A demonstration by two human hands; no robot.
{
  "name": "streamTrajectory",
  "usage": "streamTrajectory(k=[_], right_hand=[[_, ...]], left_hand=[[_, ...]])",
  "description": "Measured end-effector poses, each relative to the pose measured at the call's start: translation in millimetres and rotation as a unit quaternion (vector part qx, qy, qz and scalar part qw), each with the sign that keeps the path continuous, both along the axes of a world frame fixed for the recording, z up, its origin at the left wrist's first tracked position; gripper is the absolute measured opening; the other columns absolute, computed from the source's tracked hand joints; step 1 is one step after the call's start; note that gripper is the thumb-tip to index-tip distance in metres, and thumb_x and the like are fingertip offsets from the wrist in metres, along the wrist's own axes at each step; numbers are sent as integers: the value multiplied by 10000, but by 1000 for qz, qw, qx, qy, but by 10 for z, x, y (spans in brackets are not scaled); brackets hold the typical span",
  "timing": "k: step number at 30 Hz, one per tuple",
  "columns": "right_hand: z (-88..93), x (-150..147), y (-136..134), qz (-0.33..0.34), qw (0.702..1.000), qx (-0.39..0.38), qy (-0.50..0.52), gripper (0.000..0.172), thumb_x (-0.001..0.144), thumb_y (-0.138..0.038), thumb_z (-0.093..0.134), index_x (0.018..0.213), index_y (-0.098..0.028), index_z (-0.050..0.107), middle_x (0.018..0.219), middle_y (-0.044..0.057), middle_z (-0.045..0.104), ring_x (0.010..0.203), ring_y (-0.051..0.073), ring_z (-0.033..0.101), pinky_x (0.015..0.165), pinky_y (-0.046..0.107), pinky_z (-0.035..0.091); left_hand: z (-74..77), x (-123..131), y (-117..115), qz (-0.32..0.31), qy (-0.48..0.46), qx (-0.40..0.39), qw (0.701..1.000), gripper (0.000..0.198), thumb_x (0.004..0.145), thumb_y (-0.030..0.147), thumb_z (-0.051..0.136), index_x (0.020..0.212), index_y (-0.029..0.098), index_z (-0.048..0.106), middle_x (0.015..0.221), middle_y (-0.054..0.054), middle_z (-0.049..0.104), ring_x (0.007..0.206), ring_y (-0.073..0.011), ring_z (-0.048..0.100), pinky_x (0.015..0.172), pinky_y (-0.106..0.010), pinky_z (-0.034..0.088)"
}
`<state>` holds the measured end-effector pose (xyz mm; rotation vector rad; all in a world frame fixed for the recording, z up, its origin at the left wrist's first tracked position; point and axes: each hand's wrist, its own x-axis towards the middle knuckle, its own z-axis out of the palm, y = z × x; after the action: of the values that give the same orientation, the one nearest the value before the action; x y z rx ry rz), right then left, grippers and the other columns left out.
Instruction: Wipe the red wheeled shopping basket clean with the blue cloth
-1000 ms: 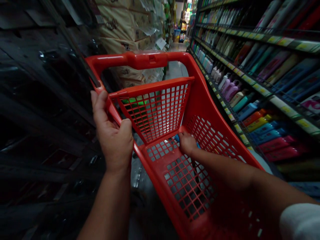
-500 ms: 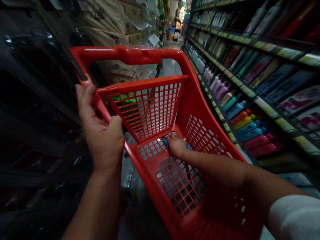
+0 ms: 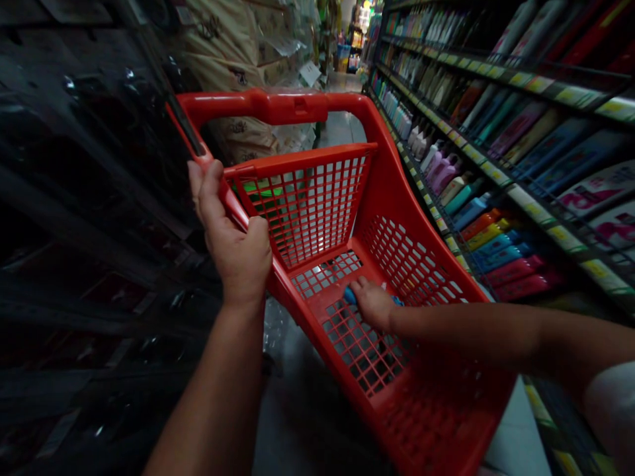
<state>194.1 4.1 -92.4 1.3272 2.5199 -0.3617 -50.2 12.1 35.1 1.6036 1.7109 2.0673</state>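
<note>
Side rail of red plastic shopping cart (image 3: 191, 135) is gripped by left hand (image 3: 238, 248), fingers closed. Blue item (image 3: 350, 295) is covered by right hand (image 3: 372, 304), fingers curled (grip cannot be told).

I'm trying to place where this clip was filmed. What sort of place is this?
Most likely a supermarket or similar shop aisle: there's a red plastic shopping cart, long shelves of colourful bottles with price strips, and stacked sacks further along.

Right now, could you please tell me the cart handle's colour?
The cart handle is red, clearest in the head view.
</note>
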Motion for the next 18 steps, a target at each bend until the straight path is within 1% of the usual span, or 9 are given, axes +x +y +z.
streamTrajectory(k=[2, 4, 5, 7, 9, 11, 14, 16, 18], right_hand=[[-11, 9, -263, 144, 988, -54, 23, 409, 809, -170, 676, 1207, -151, 586, 1199, 130, 622, 1052, 250, 611, 920, 354, 493], [1, 20, -426, 300, 948, -96, 38, 388, 843, -246, 683, 1212, -169, 593, 1180, 117, 634, 1052, 261, 608, 922, 369, 503], [22, 29, -432, 327, 940, -97, 25, 364, 872, -257, 659, 1220, -177, 593, 1185, 116, 636, 1058, 265, 611, 923, 377, 508], [87, 52, -319, 255, 964, -59, -38, 349, 898, -200, 614, 1245, -178, 588, 1221, 134, 634, 1079, 271, 628, 918, 392, 526], [156, 84, -180, 136, 985, -17, -107, 416, 858, -119, 627, 1271, -143, 581, 1252, 185, 627, 1090, 297, 653, 885, 411, 554], [206, 117, -181, 90, 985, -27, -145, 510, 790, -88, 692, 1288, -111, 583, 1254, 225, 634, 1084, 326, 676, 836, 415, 581], [239, 130, -472, 128, 968, -149, -156, 579, 667, -123, 807, 1224, -129, 650, 1245, 218, 670, 1085, 349, 695, 825, 418, 599], [254, 85, -686, 146, 946, -256, -135, 503, 621, -155, 828, 1109, -150, 709, 1160, 186, 722, 1049, 350, 712, 813, 416, 603], [289, -3, -790, 108, 934, -331, -76, 363, 610, -170, 807, 966, -176, 742, 1002, 127, 766, 943, 324, 739, 761, 393, 606]], left_hand=[[-7, -9, 17, 10, 9, -8, 1000, 759, 764, 17, 485, 1456, 323, 422, 1659, 129, 310, 1565, -147, 209, 1332, -365, 195], [-13, -26, 30, 21, 23, -15, 999, 771, 758, -7, 487, 1477, 259, 402, 1667, 62, 314, 1565, -154, 218, 1333, -383, 200], [-14, -33, 32, 24, 29, -14, 999, 775, 747, -18, 491, 1484, 203, 396, 1670, 10, 315, 1566, -166, 225, 1332, -394, 203], [-9, -35, 20, 31, 38, -23, 999, 764, 749, -15, 501, 1487, 144, 387, 1676, -36, 304, 1567, -185, 228, 1328, -408, 207], [5, -18, -6, 47, 42, -49, 997, 738, 788, 30, 494, 1495, 205, 375, 1684, 36, 277, 1569, -173, 212, 1320, -411, 208], [22, 9, -30, 69, 45, -82, 993, 709, 832, 81, 464, 1496, 299, 346, 1677, 132, 253, 1572, -145, 182, 1310, -420, 207], [30, 29, -28, 72, 39, -75, 994, 717, 823, 81, 438, 1503, 272, 318, 1676, 112, 259, 1574, -147, 176, 1313, -442, 201], [15, 16, -4, 46, 32, -27, 998, 726, 794, 58, 442, 1499, 186, 325, 1672, 45, 293, 1572, -170, 191, 1325, -448, 193], [-11, -11, 23, 22, 30, 7, 999, 727, 785, 37, 437, 1495, 153, 328, 1661, 20, 320, 1572, -183, 195, 1330, -461, 185]])
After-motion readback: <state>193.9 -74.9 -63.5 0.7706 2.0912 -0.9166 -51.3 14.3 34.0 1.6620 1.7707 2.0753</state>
